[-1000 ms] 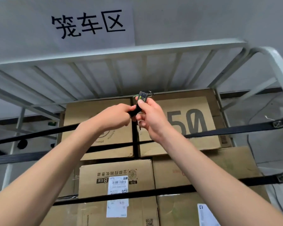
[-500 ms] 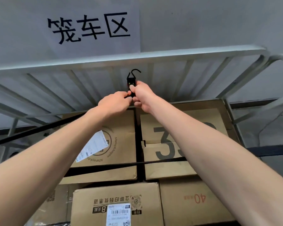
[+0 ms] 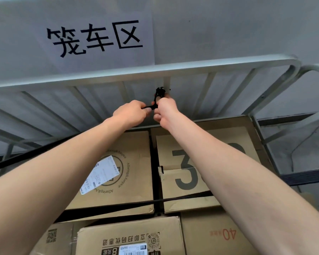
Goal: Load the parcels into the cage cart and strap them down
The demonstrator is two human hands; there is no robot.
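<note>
Both hands up: left hand [image 3: 131,113] grips one thin black strap [image 3: 148,107], right hand [image 3: 166,111] pinches its single black hook [image 3: 159,92] at a cage cart bar [image 3: 166,81], above two brown top-row parcels [image 3: 131,144].

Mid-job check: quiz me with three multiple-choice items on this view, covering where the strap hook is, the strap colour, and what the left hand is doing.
1. Where is the hook?
A) at an upright cage bar
B) on the floor
C) inside a carton

2. What colour are the straps?
A) yellow
B) black
C) red

3. The left hand is:
A) flat on a carton
B) hanging idle
C) gripping the hook strap

Answers:
1 A, the hook sits against the bar below the top rail.
2 B, every strap in view is black.
3 C, its fingers curl round it beside the right hand.
</note>
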